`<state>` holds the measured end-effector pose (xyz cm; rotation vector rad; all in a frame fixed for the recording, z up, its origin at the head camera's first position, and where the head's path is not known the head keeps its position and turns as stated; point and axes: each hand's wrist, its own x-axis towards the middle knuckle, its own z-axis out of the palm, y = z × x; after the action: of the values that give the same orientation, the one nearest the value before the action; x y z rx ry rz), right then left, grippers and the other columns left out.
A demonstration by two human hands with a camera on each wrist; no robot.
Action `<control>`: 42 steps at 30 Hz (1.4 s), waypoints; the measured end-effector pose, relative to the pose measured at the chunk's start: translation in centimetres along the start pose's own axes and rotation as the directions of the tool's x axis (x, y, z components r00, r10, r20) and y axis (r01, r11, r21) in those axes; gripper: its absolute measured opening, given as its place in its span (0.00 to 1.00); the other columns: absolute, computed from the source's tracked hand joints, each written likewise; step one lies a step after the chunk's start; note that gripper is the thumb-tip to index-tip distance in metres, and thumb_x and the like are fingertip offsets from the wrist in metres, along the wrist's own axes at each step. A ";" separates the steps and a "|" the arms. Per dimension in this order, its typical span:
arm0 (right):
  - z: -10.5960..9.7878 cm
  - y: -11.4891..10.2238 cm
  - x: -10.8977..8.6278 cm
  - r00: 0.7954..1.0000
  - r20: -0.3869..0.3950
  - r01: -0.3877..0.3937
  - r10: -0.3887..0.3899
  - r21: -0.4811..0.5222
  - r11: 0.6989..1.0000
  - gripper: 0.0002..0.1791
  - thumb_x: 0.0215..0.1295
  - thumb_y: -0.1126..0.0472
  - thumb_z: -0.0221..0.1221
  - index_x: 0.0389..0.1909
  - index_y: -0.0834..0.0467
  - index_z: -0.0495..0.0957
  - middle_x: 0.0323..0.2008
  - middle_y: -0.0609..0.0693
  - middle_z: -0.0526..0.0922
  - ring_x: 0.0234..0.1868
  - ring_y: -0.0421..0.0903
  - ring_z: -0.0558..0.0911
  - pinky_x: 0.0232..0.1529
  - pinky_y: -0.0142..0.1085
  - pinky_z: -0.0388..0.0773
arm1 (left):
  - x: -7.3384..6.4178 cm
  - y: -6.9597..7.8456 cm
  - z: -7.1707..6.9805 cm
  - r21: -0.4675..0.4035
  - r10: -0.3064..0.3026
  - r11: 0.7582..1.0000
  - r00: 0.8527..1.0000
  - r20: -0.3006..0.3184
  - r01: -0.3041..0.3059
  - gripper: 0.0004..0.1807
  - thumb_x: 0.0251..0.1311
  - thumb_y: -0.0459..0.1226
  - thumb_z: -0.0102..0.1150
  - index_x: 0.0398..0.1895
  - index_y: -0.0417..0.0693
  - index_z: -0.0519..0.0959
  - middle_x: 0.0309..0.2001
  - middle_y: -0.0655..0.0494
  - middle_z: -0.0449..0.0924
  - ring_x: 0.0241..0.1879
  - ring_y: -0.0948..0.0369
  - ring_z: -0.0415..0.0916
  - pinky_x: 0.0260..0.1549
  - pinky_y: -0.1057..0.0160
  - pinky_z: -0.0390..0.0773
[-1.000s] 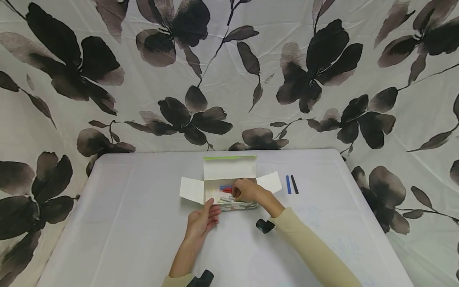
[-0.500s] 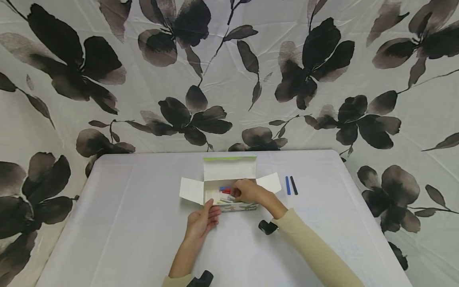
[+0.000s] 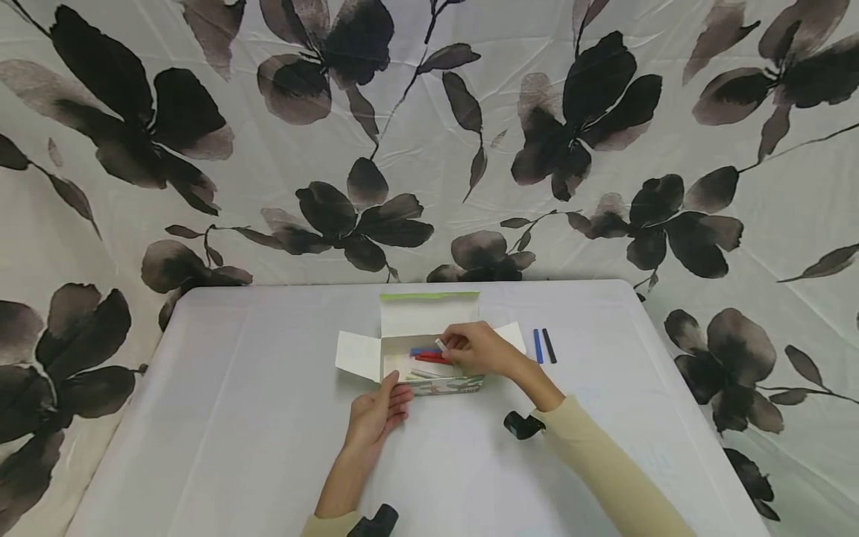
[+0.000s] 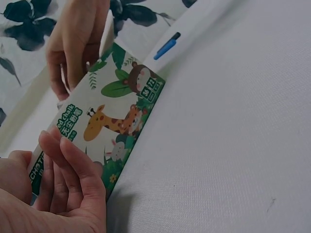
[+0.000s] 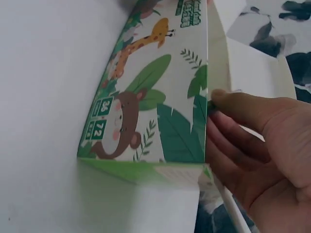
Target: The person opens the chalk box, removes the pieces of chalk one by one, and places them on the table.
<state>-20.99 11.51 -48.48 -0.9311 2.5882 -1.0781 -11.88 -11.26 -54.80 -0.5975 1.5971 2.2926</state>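
An opened chalk box (image 3: 448,385), printed with a giraffe and leaves, sits on the white table with its flaps spread. My left hand (image 3: 379,415) holds it at the front left, thumb at the rim and fingers along the printed front (image 4: 116,104). Above the box's right part, my right hand (image 3: 478,349) pinches a short white chalk stick (image 3: 440,344) between thumb and fingertips. Inside lie red sticks (image 3: 432,358), a blue stick (image 3: 419,351) and pale sticks (image 3: 423,373). In the right wrist view, the right thumb and fingers (image 5: 243,121) are beside the box's upper edge.
To the right of the box, a blue marker (image 3: 538,346) and a black marker (image 3: 549,345) lie side by side on the table (image 3: 268,418). A floral cloth (image 3: 470,149) hangs behind the table's back edge. The right box flap (image 3: 512,337) is partly behind the right hand.
My right hand has risen from inside the box and shifted slightly right, with the white chalk stick now showing in its fingertips. More of the red sticks shows. The left hand stays put.
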 end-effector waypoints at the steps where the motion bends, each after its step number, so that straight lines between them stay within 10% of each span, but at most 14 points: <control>1: -0.2 0.2 -0.1 1.000 -0.018 -0.008 0.009 0.007 1.000 0.10 0.68 0.67 0.67 0.47 0.67 0.82 0.37 0.54 0.86 0.38 0.45 0.85 0.43 0.34 0.84 | 0.0 0.0 0.0 0.000 -0.001 1.000 1.000 -0.001 0.001 0.28 0.70 0.53 0.63 0.46 0.31 0.81 0.33 0.54 0.87 0.28 0.67 0.77 0.32 0.70 0.82; 25: -6.4 1.7 -3.8 0.933 -0.199 -0.202 0.301 0.402 0.893 0.22 0.71 0.62 0.65 0.60 0.68 0.77 0.49 0.62 0.85 0.49 0.54 0.87 0.48 0.38 0.86 | 0.2 0.0 0.4 0.017 -0.007 1.000 1.000 -0.024 0.007 0.29 0.70 0.53 0.62 0.46 0.30 0.81 0.33 0.54 0.87 0.29 0.66 0.77 0.32 0.69 0.82; 42: -9.4 6.1 -8.2 0.855 -0.265 -0.234 0.445 0.569 0.789 0.29 0.72 0.56 0.65 0.65 0.69 0.71 0.56 0.67 0.81 0.45 0.39 0.87 0.51 0.35 0.84 | 0.1 -0.4 0.5 0.017 0.011 1.000 1.000 -0.026 -0.011 0.29 0.70 0.54 0.63 0.44 0.31 0.82 0.32 0.54 0.87 0.28 0.66 0.78 0.32 0.70 0.83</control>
<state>-21.12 25.21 -46.47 -0.1014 2.3687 -1.8544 -11.87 -10.67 -54.98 -0.6191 1.6341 2.2860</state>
